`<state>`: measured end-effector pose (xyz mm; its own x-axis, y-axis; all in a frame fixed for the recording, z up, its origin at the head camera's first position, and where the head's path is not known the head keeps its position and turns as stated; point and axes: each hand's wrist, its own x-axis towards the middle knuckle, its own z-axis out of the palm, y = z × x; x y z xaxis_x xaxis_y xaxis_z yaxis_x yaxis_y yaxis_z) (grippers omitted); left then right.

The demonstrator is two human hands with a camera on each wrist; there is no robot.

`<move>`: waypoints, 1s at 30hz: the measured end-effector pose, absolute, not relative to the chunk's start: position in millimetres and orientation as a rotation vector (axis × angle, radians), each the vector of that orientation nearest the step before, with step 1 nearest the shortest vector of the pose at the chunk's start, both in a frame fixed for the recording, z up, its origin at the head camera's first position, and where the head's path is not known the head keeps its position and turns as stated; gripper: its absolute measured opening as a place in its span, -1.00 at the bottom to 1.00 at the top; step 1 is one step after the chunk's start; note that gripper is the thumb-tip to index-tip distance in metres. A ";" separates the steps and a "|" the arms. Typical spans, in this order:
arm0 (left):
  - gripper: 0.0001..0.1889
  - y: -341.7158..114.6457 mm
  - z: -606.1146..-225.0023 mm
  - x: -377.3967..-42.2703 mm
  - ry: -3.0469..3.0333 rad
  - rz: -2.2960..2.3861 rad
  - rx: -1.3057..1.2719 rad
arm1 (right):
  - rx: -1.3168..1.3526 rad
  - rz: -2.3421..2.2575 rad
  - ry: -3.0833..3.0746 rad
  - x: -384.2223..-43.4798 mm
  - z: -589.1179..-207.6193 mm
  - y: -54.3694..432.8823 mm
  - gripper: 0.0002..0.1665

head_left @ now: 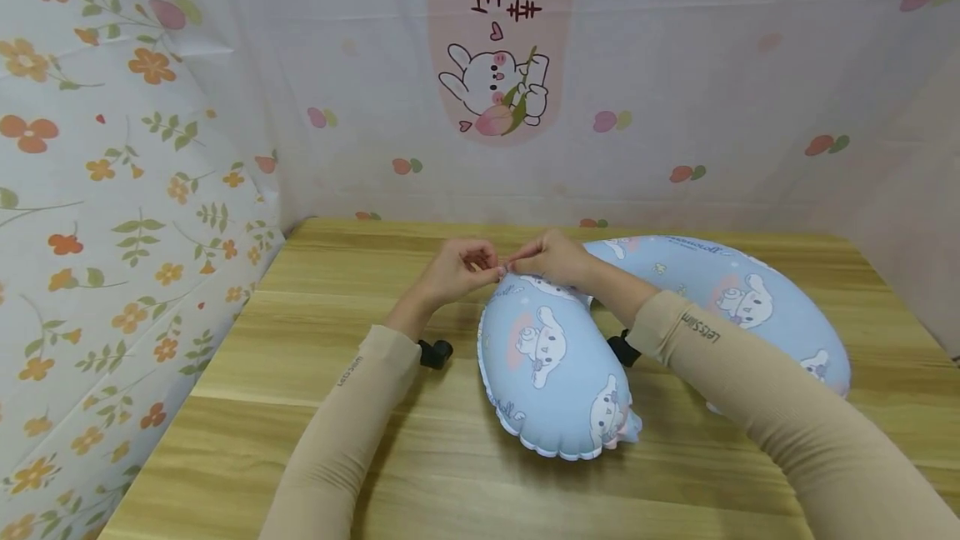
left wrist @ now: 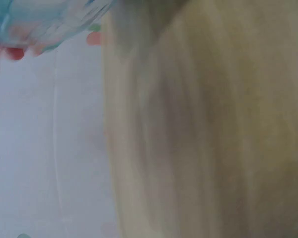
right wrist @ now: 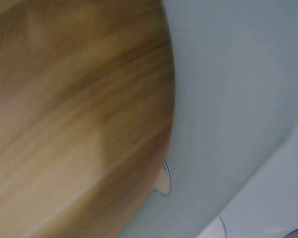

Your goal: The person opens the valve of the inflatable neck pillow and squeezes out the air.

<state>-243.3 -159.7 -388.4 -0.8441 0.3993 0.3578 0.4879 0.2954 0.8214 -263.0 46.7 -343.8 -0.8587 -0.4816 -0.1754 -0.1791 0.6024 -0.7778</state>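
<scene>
A puffed-up light blue inflatable (head_left: 555, 407), printed with white cartoon dogs, lies on the wooden table and bends round in a curve. My left hand (head_left: 459, 272) and right hand (head_left: 558, 259) meet at the upper edge of its left lobe. Thumb and fingers of each pinch a small pale bit there, too small to make out. My right forearm hides part of the inflatable. In the left wrist view, a blurred strip of shiny bluish plastic (left wrist: 54, 22) shows at the top left. The right wrist view is mostly the inflatable's smooth side (right wrist: 233, 89).
The wooden table (head_left: 300, 407) stretches to both sides. Behind it hangs a pale printed cloth (head_left: 337, 65), and a flowered cloth (head_left: 112, 207) borders the left. A small black device (head_left: 435, 354) sits at the left wrist, with another black device (head_left: 622, 348) by the right.
</scene>
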 end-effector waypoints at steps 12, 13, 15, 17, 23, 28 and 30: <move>-0.84 -160.3 -387.1 -244.2 -2.517 -1.629 -0.871 | -0.585 -1.085 2.530 -262.5 -348.4 50.4 -0.71; -0.85 -160.4 -386.9 -244.1 -2.526 -1.627 -0.864 | -0.592 -1.081 2.532 -262.9 -348.6 50.5 -0.71; -0.86 -160.8 -387.0 -243.9 -2.542 -1.621 -0.843 | -0.613 -1.072 2.535 -263.4 -348.8 50.8 -0.71; -0.88 -160.5 -386.5 -243.1 -2.552 -1.620 -0.824 | -0.633 -1.055 2.539 -263.1 -348.0 51.9 -0.71; -0.82 -155.8 -385.3 -241.3 -2.585 -1.597 -0.787 | -0.678 -0.995 2.553 -262.8 -346.1 59.2 -0.71; -0.90 -151.6 -385.1 -239.6 -2.614 -1.543 -0.759 | -0.740 -1.053 2.494 -261.9 -346.2 66.1 -0.71; -0.91 -150.5 -385.5 -238.7 -2.616 -1.540 -0.750 | -0.778 -1.070 2.482 -261.5 -347.8 68.3 -0.71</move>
